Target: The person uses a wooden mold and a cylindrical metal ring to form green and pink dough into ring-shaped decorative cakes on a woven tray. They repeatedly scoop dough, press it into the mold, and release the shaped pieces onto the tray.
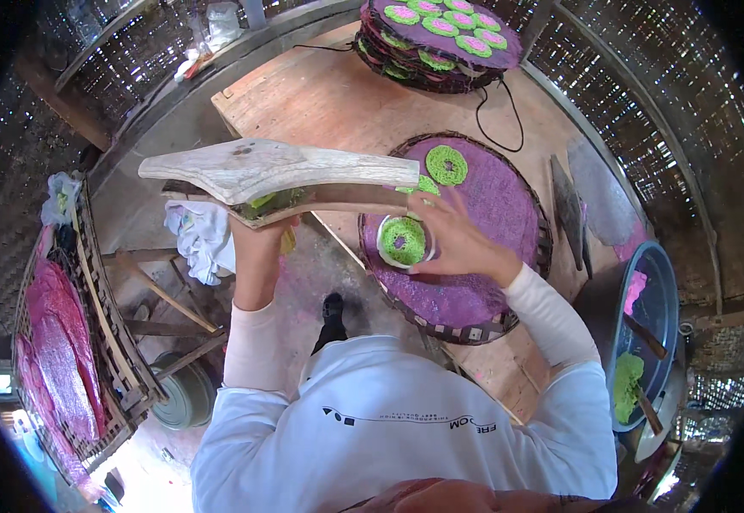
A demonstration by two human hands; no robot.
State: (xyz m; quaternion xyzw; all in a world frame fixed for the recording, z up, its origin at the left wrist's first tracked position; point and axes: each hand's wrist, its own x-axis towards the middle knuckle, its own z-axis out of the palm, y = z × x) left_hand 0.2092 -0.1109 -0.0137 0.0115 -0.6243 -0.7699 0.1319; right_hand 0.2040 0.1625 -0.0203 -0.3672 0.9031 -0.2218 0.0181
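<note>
The right hand (457, 244) is cupping a small white bowl (404, 242) on the purple tray (509, 205), directly below the wooden press (278, 175) the left hand (261, 235) is gripping.

left hand (262, 229) raised, gripping, right hand (457, 244) lowered, fingers curled

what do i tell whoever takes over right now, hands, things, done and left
Left hand: grip shut on the wooden press, held up at the tray's left edge.
Right hand: grip around the white cup, which holds a green disc, on the purple tray.
Done: two discs lie on the tray; filled trays are stacked behind.
Left: most of the tray is bare; green dough is in the blue basin on the right.
</note>
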